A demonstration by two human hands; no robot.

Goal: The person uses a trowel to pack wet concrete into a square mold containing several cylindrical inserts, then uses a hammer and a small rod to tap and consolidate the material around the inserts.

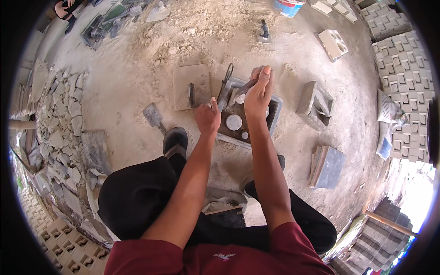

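While the mould sits on the sandy floor before the person's feet, the right hand grips a trowel over it, fingers clamped on the handle. Left hand rests at the mould's near-left edge, fingers curled together, thumb up. A slab lies just left, blocks well right.

Grey metal mould, black sandal, maroon shirt (small white emblem), blue-and-white bucket.
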